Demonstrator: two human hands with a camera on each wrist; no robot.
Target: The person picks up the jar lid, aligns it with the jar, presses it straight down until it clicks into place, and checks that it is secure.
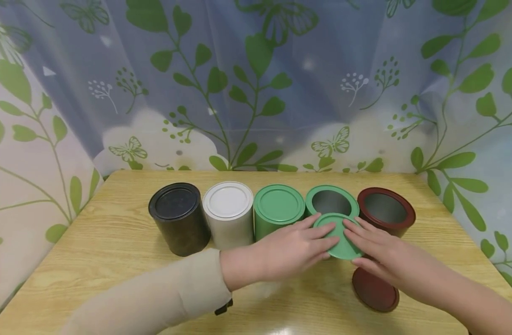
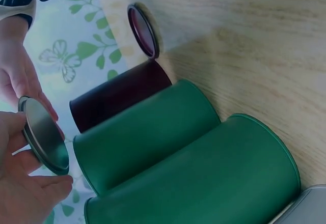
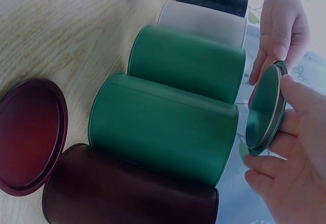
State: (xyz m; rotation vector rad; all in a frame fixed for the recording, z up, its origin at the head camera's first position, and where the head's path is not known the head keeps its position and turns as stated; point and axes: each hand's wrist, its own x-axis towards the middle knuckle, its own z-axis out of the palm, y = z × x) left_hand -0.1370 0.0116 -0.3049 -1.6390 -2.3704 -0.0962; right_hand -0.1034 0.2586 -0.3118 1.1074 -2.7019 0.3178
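On table (image 1: 101, 260), five cans (image 1: 279, 204), one loose red lid (image 1: 375, 291); left fingers (image 1: 322, 244), right fingers (image 1: 366, 242) holding one green lid (image 1: 343, 251).

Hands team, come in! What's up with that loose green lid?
Left hand, right hand: both holding loose green lid. Open green can uncovered. No obstacle seen between lid and can.

Five cans (image 1: 279, 204) stand side by side on that tabletop (image 1: 92, 246), the backdrop (image 1: 314, 102) behind. One lid (image 1: 343, 247) sits between the hands (image 1: 287, 249), just above the fourth can (image 3: 163, 127) from the left; another lid (image 1: 375, 291) lies before the fifth can (image 3: 127, 193).
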